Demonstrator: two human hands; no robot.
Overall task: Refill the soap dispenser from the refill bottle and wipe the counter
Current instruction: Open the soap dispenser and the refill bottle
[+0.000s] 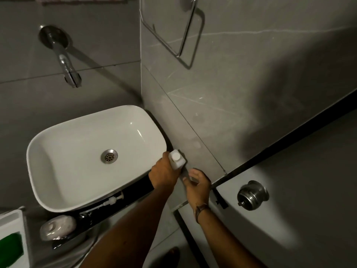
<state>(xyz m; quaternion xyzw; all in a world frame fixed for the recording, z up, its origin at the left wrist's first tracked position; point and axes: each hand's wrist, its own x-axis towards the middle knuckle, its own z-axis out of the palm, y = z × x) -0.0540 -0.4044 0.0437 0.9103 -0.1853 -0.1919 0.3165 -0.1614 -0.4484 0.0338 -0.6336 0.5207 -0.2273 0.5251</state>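
Observation:
A small white bottle (176, 159) with a white cap stands at the right corner of the white basin (58, 144), against the grey wall. My left hand (164, 172) is wrapped around its body. My right hand (198, 183) hovers just right of it, fingers spread and empty. A white pump head with its tube (111, 201) lies on the dark counter (139, 187) under the basin's front rim. A round pinkish bottle or dispenser body (58, 226) lies near the counter's front left; what it is cannot be told.
A chrome wall tap (67, 68) juts over the basin. A metal towel ring (173, 33) hangs on the right wall. A door with a steel knob (251, 195) is at the right. A white and green box (11, 240) sits at the lower left.

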